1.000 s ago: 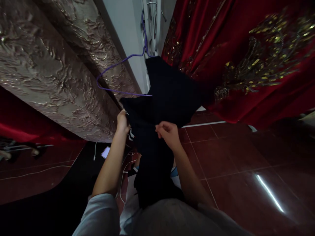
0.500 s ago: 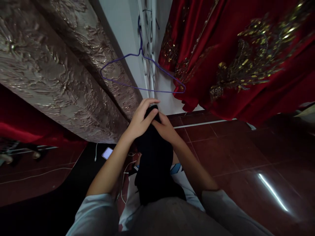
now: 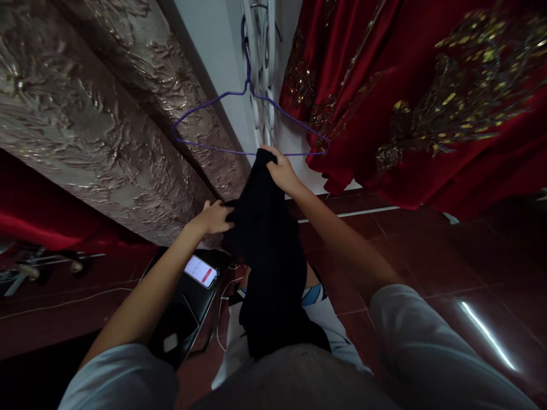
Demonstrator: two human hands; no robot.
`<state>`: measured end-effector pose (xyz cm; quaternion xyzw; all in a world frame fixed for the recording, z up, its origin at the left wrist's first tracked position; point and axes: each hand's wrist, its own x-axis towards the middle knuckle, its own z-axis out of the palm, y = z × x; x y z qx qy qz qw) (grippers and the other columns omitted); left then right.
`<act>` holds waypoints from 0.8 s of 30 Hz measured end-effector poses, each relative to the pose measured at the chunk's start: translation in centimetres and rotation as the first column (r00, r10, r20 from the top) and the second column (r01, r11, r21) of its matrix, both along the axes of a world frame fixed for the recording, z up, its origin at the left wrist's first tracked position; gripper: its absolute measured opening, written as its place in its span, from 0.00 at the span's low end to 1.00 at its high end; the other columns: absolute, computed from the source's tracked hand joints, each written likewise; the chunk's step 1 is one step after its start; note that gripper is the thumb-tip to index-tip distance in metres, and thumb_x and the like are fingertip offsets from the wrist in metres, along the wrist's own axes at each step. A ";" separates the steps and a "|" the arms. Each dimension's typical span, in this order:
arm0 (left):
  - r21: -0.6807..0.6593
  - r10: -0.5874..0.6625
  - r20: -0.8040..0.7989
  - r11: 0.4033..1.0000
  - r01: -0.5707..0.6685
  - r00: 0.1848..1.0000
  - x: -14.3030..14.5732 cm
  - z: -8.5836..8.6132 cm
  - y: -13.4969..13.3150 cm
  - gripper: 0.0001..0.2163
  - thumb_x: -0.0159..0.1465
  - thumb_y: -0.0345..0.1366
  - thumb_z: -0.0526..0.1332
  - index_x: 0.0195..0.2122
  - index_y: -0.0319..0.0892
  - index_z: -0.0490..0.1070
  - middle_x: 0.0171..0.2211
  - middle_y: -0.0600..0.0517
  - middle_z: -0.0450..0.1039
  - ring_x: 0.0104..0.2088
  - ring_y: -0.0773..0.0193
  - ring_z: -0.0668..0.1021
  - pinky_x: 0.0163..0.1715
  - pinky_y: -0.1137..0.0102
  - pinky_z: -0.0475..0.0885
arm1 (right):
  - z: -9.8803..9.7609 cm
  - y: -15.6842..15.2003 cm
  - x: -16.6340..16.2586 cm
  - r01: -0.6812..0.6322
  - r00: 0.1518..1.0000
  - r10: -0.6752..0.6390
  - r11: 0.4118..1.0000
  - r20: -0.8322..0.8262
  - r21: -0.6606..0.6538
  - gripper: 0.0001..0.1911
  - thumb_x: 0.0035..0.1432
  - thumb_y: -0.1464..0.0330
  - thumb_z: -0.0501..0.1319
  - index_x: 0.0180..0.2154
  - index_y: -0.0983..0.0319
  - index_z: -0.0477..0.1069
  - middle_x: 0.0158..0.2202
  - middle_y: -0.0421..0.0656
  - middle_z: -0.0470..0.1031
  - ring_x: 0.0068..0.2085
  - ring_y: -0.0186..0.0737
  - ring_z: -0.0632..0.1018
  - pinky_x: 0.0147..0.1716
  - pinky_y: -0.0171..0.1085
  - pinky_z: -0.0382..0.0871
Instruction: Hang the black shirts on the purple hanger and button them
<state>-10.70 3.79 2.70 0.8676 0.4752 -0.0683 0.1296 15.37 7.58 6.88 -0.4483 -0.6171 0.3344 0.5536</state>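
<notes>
A black cloth garment (image 3: 273, 245) hangs down in front of me and drapes over my lap; its exact kind does not show. My right hand (image 3: 282, 172) is closed on its raised upper end, just under the bottom bar of a purple wire hanger (image 3: 213, 149). Lower and to the left, my left hand (image 3: 215, 218) grips a fold at the garment's side, fingers partly hidden by the dark cloth. The bare hanger hangs by its hook from a white metal rack (image 3: 258, 68).
Beige textured fabric (image 3: 128, 125) hangs at left, a red satin garment with gold sequins (image 3: 363, 114) at right. A lit phone (image 3: 200, 271) lies on a black surface beside my left forearm. White cables (image 3: 220, 319) run near my legs, over red floor tiles (image 3: 410, 256).
My hands were together at the garment's top. The left has moved down and left, pulling the side outward; the right has lifted the upper end toward the hanger. More of the phone shows.
</notes>
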 end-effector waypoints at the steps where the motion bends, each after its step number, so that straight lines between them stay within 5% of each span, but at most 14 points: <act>1: -0.024 0.028 -0.053 0.999 -0.029 0.998 -0.7 -0.4 0.2 0.15 0.56 0.41 0.65 0.44 0.43 0.79 0.41 0.40 0.81 0.54 0.37 0.72 0.58 0.41 0.59 | -0.5 0.3 0.4 -0.017 1.000 0.018 0.999 0.019 -0.027 0.17 0.57 0.76 0.55 0.46 0.60 0.74 0.52 0.44 0.78 0.56 0.40 0.76 0.62 0.42 0.67; 6: 0.123 0.160 -0.047 0.981 -0.153 0.986 -3.9 -0.4 0.5 0.16 0.62 0.37 0.57 0.48 0.39 0.77 0.45 0.35 0.79 0.55 0.35 0.69 0.55 0.41 0.62 | 0.8 -0.9 5.5 0.011 0.997 -0.011 1.000 0.073 0.003 0.07 0.59 0.73 0.58 0.29 0.60 0.72 0.27 0.37 0.71 0.33 0.35 0.72 0.36 0.35 0.71; 10: 0.448 0.062 0.455 0.846 -0.288 0.889 -5.6 3.2 1.4 0.13 0.68 0.39 0.51 0.41 0.43 0.74 0.43 0.44 0.78 0.50 0.46 0.74 0.54 0.50 0.67 | 3.1 -2.0 8.9 0.057 0.986 -0.059 0.998 0.154 0.018 0.19 0.60 0.65 0.64 0.20 0.60 0.62 0.20 0.36 0.57 0.25 0.32 0.60 0.23 0.32 0.57; 14: 0.482 -0.107 0.779 0.732 -0.481 0.618 -5.4 6.7 2.9 0.08 0.69 0.41 0.58 0.35 0.46 0.73 0.31 0.54 0.74 0.34 0.60 0.74 0.43 0.61 0.72 | 3.6 -2.7 9.2 0.078 0.980 -0.085 0.996 0.179 0.047 0.20 0.60 0.66 0.63 0.20 0.60 0.59 0.20 0.36 0.55 0.24 0.31 0.58 0.22 0.33 0.51; 20: 0.304 0.087 0.715 0.855 -0.421 0.693 -3.8 7.3 4.5 0.09 0.64 0.29 0.62 0.26 0.42 0.68 0.20 0.56 0.63 0.26 0.62 0.69 0.42 0.66 0.70 | 3.7 -4.2 8.9 0.148 0.935 -0.201 0.970 0.291 0.192 0.17 0.58 0.70 0.61 0.20 0.60 0.58 0.21 0.36 0.54 0.26 0.33 0.60 0.27 0.36 0.53; 24: 0.426 -0.009 0.746 0.776 -0.466 0.666 -2.9 8.7 5.5 0.09 0.66 0.24 0.58 0.28 0.41 0.68 0.23 0.56 0.63 0.27 0.66 0.67 0.40 0.68 0.68 | 3.8 -4.4 9.0 0.163 0.906 -0.218 0.970 0.361 0.178 0.19 0.58 0.69 0.61 0.20 0.59 0.55 0.20 0.36 0.55 0.26 0.33 0.60 0.29 0.38 0.57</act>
